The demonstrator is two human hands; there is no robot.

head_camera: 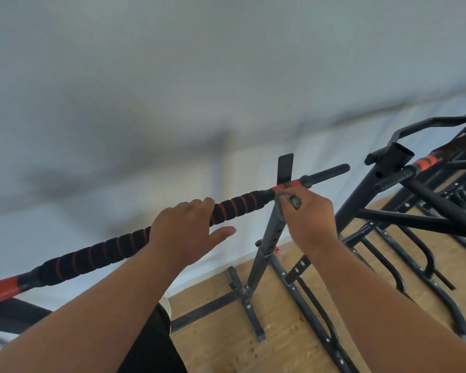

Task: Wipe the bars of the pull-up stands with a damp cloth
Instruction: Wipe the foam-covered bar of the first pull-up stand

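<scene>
A pull-up bar [234,207] with black foam and red rings runs from lower left up to the right, ending in a ribbed black grip. My left hand [186,230] rests over the foam near the bar's middle, fingers draped across the top and thumb stretched out below. My right hand [307,216] pinches a small grey-green cloth [289,199] against the bar at its red band, just where the bar sits on the black upright post [271,238].
A second black pull-up stand [404,184] with a red-banded bar stands close on the right. Its base legs and braces [388,278] spread over the wooden floor. A pale wall lies behind. My dark trouser leg shows at the bottom centre.
</scene>
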